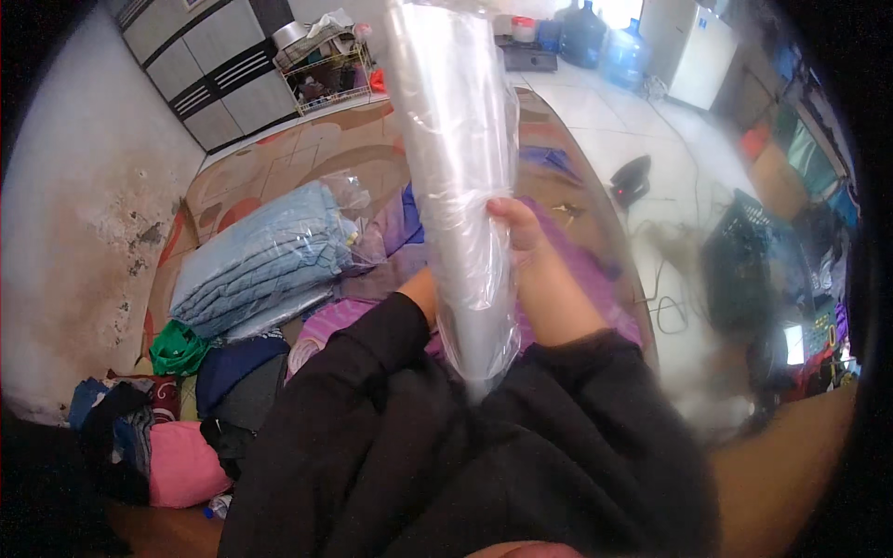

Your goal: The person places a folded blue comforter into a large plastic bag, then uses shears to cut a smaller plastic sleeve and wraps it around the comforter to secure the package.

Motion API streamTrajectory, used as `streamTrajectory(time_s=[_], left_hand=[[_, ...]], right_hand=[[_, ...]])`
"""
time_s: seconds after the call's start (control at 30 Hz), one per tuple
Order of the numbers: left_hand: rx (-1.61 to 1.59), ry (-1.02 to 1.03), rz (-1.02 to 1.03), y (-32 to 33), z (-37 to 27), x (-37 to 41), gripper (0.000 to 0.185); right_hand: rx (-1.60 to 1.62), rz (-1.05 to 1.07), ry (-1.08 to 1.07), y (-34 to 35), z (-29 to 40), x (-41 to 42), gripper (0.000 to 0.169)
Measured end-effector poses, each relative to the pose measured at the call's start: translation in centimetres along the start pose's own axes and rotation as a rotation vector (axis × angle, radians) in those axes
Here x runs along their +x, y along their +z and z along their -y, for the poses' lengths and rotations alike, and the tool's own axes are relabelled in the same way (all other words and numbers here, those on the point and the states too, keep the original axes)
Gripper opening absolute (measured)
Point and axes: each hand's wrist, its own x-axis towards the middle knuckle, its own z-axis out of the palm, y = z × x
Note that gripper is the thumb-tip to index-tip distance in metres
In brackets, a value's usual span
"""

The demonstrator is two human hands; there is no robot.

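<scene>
A long bundle of clear plastic (457,160), perhaps folded bags or a roll, stands upright close in front of me. My right hand (524,237) is shut on its right side, with the thumb lying on the front. Only the wrist of my left hand (420,291) shows at the bundle's left edge; its fingers are hidden behind the plastic. Beyond it, purple cloth (575,268) is spread over a patterned mat (307,150). To the left lies a thick stack of folded light blue fabric (261,251) inside a clear plastic bag.
A clothes iron (631,180) with a small red light stands on the white tiled floor (593,139), its cord nearby. Piled clothes (185,464) lie at lower left beside a stained wall (104,244). A dark plastic crate (739,258) is at right; water jugs (624,52) stand far back.
</scene>
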Motion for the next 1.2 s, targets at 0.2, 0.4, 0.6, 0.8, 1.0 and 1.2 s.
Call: streamTrajectory(time_s=[0.2,0.4,0.6,0.8,1.0,1.2], left_hand=[[-0.258,-0.080,0.126,0.4,-3.5,-1.7,0.045],[-0.563,-0.170,0.195,-3.8,-9.9,-0.5,0.060],[-0.922,-0.345,0.387,-6.1,-12.7,-5.3,0.093],[-0.844,-0.259,0.300,-7.4,-11.9,-5.2,0.096],[-1.177,-0.302,0.526,-5.1,-12.3,-4.7,0.066],[-1.166,-0.387,0.629,-0.7,-10.0,-2.3,0.060]], right_hand=[[-0.089,-0.020,0.026,1.3,0.1,0.2,0.053],[-0.116,-0.046,-0.129,0.4,0.7,-0.6,0.052],[-0.192,-0.234,-0.152,1.5,0.6,-0.1,0.051],[-1.030,-0.412,-0.191,2.1,2.4,1.1,0.054],[-0.631,-0.297,0.074,-0.7,0.7,-0.2,0.067],[-0.429,0.260,0.049,-0.9,1.1,1.1,0.089]])
